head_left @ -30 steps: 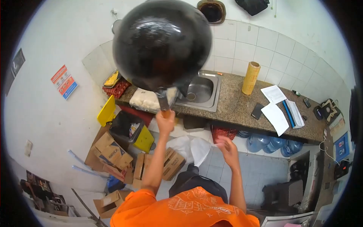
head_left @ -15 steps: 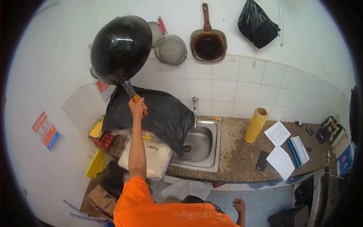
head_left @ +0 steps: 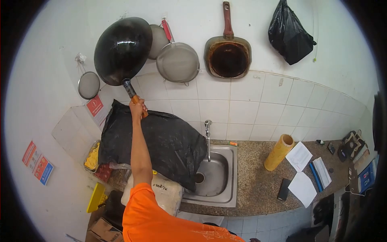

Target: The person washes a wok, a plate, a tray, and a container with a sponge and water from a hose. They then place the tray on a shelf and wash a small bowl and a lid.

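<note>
Left hand closed round the handle of the wok, fingers wrapped on its wooden part. I have the arm stretched out over the counter toward the far wall. Right hand: only a sliver at the near edge of my view; I cannot tell whether it is spread or closed, or if it holds anything.

Wok: up at the far wall, left side, dark rounded underside facing me, handle slanting down and right into the grip. I cannot tell whether its rim touches the wall.

On the wall, left of the wok and a little lower, a small strainer. Just right of it, a gray strainer, partly covered by the wok, then a red-handled strainer overlapping that one. Farther right, a squarish pan, handle up, and a knotted black bag.

Below the wok, black plastic spreads over the left of the counter, its right edge over part of the sink. A pale package with dark writing lies nearer, partly behind the orange sleeve. Right of the sink: yellow roll leaning right, a dark phone and white papers.
</note>
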`<action>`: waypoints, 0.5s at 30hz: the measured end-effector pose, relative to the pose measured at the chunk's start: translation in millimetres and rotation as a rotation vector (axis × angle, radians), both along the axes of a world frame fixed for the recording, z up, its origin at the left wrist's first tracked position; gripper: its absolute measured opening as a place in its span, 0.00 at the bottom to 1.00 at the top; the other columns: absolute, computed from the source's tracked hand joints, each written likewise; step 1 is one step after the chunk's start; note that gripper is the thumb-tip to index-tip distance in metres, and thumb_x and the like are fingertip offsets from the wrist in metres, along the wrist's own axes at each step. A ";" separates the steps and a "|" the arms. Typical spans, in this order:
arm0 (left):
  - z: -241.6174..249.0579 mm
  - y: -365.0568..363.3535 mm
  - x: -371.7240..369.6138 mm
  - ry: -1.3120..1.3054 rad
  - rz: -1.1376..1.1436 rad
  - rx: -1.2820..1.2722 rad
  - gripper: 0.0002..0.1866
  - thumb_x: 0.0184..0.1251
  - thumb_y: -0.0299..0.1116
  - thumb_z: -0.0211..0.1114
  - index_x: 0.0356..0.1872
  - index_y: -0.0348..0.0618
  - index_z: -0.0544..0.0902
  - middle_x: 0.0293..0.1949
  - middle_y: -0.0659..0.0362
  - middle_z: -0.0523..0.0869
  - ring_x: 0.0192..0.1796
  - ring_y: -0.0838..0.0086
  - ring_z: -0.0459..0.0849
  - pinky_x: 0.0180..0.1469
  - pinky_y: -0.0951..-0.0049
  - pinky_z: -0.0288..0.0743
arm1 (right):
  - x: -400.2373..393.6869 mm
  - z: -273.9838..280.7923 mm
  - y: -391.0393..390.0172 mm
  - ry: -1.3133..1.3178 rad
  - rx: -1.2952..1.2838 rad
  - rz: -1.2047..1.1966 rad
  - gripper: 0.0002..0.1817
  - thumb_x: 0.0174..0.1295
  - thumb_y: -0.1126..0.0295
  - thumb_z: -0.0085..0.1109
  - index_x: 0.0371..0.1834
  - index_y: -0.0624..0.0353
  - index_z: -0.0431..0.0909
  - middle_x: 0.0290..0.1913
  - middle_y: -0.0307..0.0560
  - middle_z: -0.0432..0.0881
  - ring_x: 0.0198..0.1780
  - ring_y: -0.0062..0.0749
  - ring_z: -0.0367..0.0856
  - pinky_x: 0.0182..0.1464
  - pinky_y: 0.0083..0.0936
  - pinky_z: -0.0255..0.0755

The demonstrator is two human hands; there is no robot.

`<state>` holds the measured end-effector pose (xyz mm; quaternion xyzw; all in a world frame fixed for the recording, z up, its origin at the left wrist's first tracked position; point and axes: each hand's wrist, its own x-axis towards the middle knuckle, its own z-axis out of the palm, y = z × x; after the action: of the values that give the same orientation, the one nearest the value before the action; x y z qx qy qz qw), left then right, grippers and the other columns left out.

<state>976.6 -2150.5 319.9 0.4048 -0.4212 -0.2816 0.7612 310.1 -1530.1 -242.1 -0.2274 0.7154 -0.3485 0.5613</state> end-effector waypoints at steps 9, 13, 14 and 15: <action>-34.0 -18.5 19.8 -0.033 -0.032 0.044 0.08 0.54 0.20 0.58 0.30 0.43 0.69 0.15 0.62 0.68 0.12 0.77 0.68 0.15 0.73 0.67 | 6.5 12.6 -15.2 0.038 -0.004 0.022 0.23 0.60 0.46 0.56 0.46 0.51 0.83 0.35 0.48 0.86 0.29 0.40 0.83 0.31 0.32 0.79; -44.2 -34.7 27.6 -0.005 -0.038 0.027 0.08 0.54 0.19 0.59 0.30 0.43 0.69 0.15 0.63 0.68 0.12 0.78 0.67 0.15 0.73 0.67 | 3.5 24.0 -34.6 0.142 0.006 0.076 0.18 0.66 0.54 0.51 0.50 0.51 0.79 0.33 0.45 0.85 0.25 0.30 0.80 0.24 0.27 0.73; -49.1 -38.4 26.6 0.006 -0.042 0.036 0.08 0.54 0.19 0.59 0.30 0.43 0.69 0.15 0.63 0.68 0.12 0.78 0.67 0.15 0.73 0.67 | -0.8 30.6 -36.5 0.187 0.017 0.105 0.15 0.70 0.58 0.48 0.52 0.51 0.77 0.32 0.44 0.85 0.23 0.25 0.79 0.19 0.23 0.70; -53.3 -41.4 27.9 -0.007 -0.034 0.032 0.08 0.53 0.19 0.58 0.30 0.43 0.69 0.15 0.63 0.68 0.12 0.78 0.68 0.15 0.73 0.67 | -3.7 36.1 -37.1 0.194 0.025 0.105 0.15 0.70 0.58 0.48 0.52 0.51 0.77 0.32 0.44 0.85 0.23 0.25 0.79 0.19 0.23 0.70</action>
<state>1004.5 -2191.9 266.6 0.4106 -0.4262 -0.2997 0.7483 306.4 -1567.2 -206.1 -0.2901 0.7578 -0.2860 0.5098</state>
